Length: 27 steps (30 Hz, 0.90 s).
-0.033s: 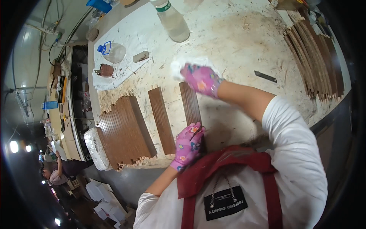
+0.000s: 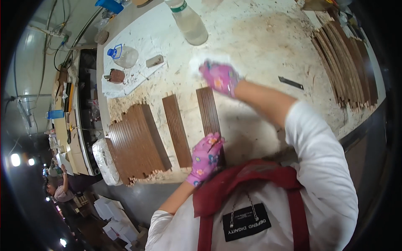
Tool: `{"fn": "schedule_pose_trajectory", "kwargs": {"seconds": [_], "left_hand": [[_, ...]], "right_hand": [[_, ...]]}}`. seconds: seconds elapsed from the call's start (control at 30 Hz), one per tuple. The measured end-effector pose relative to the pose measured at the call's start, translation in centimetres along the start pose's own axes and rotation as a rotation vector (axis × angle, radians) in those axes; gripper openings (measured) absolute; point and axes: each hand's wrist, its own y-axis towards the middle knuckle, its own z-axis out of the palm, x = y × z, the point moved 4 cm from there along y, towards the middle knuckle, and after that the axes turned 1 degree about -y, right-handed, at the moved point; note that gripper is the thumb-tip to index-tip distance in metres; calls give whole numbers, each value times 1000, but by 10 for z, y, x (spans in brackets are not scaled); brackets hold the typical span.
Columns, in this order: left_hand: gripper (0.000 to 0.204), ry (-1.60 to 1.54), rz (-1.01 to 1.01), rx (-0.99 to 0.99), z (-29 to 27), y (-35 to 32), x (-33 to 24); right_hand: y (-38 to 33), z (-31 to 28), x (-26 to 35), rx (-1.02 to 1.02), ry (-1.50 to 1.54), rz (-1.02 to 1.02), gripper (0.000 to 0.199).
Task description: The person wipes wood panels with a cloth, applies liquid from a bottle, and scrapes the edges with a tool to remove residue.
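Observation:
My left hand (image 2: 205, 158), in a pink flowered glove, is closed over the near part of a grooved brown wooden slat (image 2: 207, 109) lying lengthwise before me. Just past the slat's far end is my right hand (image 2: 220, 78), gloved alike and slightly blurred, its fingers bent over a bright white cloth (image 2: 213, 59). Part of that cloth is hidden under the hand. A second slat (image 2: 176, 127) lies to the left, apart from the first. Beyond it sits a block of stacked slats (image 2: 136, 142) with pegged ends.
A large clear bottle (image 2: 190, 25) stands at the far side. At left are a blue-capped jug (image 2: 126, 57), a small grey block (image 2: 154, 61) and a reddish-brown pot (image 2: 116, 76). A dark blade (image 2: 291, 83) lies right, before more stacked slats (image 2: 343, 62). A person (image 2: 62, 190) is at far left.
My right hand has moved slightly away from me with the white cloth, off the slat's far end. My left hand stays on the slat, barely shifted.

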Motion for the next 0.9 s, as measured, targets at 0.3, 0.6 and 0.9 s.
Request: {"fn": "schedule_pose_trajectory", "kwargs": {"seconds": [0.3, 0.6, 0.9], "left_hand": [[49, -448, -667, -55, -17, -47, 5], [60, -987, -619, 310, 21, -28, -7], [68, 18, -417, -140, -63, -61, 43]], "right_hand": [[-94, -51, 54, -65, 74, -42, 58], [-165, -1, 82, 29, 27, 41, 82], [-192, 3, 78, -54, -160, -82, 48]]}}
